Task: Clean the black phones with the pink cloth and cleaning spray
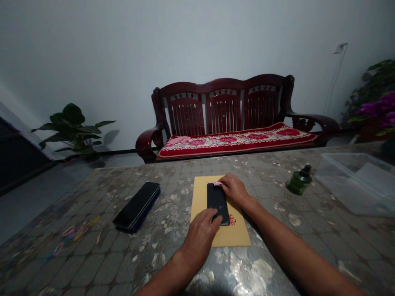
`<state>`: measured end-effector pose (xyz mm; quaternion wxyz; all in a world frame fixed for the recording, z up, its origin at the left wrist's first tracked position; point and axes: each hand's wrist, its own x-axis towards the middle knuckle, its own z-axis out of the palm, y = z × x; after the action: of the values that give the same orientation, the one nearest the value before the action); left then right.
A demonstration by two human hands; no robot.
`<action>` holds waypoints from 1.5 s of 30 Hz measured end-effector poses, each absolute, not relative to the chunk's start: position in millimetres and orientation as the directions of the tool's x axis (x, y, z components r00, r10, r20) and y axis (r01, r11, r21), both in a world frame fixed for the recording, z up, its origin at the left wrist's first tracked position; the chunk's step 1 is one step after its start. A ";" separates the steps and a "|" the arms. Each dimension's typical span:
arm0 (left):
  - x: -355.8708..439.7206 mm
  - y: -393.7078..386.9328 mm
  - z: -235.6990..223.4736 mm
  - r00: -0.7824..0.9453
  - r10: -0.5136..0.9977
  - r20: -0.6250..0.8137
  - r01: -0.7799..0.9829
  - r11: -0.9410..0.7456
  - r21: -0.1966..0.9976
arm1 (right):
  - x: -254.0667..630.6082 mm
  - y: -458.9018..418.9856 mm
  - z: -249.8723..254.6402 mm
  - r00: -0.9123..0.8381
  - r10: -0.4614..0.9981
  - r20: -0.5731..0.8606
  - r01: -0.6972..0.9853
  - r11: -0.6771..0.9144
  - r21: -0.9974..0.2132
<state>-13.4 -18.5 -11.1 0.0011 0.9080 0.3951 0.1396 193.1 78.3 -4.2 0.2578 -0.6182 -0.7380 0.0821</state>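
A black smartphone (217,200) lies screen up on a yellowish-brown envelope (201,193) with red print. My left hand (202,230) grips the phone's lower left part, thumb and fingers bent at its edges. At the phone's top end, my right hand (234,188) pinches a small pink cloth (217,183) against the screen. Part of the cloth is hidden under the fingers. To the left rests a stack of several phones (137,207), the top one with a dark screen.
Colourful rubber bands (74,233) are scattered at the left of the patterned table (173,263). A green bottle (300,181) with a black cap and a clear plastic box (354,185) stand on the right. Behind is a wooden bench (222,84) with a red floral cover.
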 end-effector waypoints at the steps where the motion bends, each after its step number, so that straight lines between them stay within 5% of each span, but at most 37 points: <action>1: -14.2 -18.4 -13.8 0.661 0.701 0.266 0.702 -0.704 0.108 | 193.2 77.5 -3.6 -0.119 0.954 0.276 0.874 0.232 -0.426; 10: -13.8 -19.7 -16.4 0.698 0.661 0.275 0.679 -0.733 0.041 | 190.2 48.3 4.4 -0.449 0.844 0.293 0.753 0.534 -0.385; 18: -11.0 -22.4 -15.9 0.696 0.665 0.271 0.682 -0.730 0.041 | 191.2 71.4 -2.6 -0.274 0.898 0.345 0.842 0.398 -0.364; 25: -9.2 -22.2 -12.8 0.701 0.667 0.250 0.685 -0.728 0.022 | 190.7 46.8 -0.6 -0.541 0.767 0.344 0.656 0.641 -0.398; 32: -10.8 -22.9 -15.3 0.700 0.663 0.267 0.679 -0.733 0.042 | 195.6 68.8 -7.3 -0.304 0.881 0.363 0.800 0.443 -0.405; 40: -9.4 -22.0 -14.7 0.693 0.676 0.249 0.689 -0.723 0.048 | 198.0 45.6 4.2 -0.542 0.781 0.309 0.629 0.621 -0.467; 45: -10.7 -23.6 -15.6 0.693 0.667 0.273 0.687 -0.726 0.027 | 199.9 64.0 -1.3 -0.327 0.881 0.343 0.801 0.451 -0.393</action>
<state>-10.7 -23.6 -15.6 -0.0388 0.9193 0.3682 0.1332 199.9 64.0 -1.3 0.2601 -0.5185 -0.8109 0.0763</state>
